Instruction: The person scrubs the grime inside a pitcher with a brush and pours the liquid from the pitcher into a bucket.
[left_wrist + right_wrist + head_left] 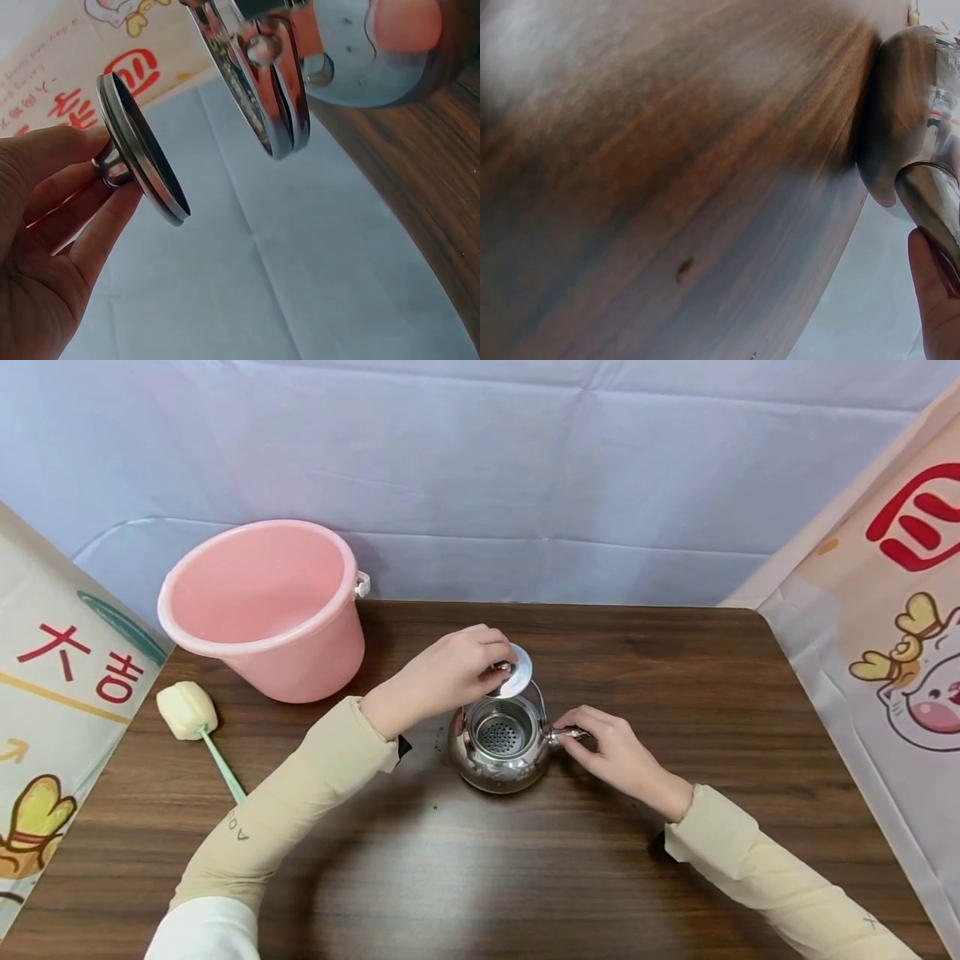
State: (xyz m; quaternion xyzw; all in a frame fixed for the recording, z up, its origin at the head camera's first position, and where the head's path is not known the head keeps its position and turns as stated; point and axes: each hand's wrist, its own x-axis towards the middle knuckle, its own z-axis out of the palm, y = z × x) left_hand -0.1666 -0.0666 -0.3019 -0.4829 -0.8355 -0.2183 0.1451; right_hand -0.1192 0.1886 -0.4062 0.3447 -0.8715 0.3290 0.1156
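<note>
A shiny metal teapot point(498, 770) stands on the table, its top uncovered and a perforated strainer point(501, 735) inside the mouth. Above its far rim, my left hand point(457, 668) pinches the round knob of the metal lid point(142, 150); the lid is tilted and apart from the pot. At the pot's right side, my right hand point(618, 756) grips the spout point(566, 734) between thumb and fingers. The wire bail handle point(538, 695) stands up behind the mouth. In the right wrist view only part of the hand and the pot's side show.
A pink bucket point(330, 652) stands at the back left. Left of my forearm lies a cream tulip-shaped flower point(187, 710) on a green stem. Small dark specks dot the wooden table point(675, 660) near the pot. Cloth backdrops point(480, 468) surround the table.
</note>
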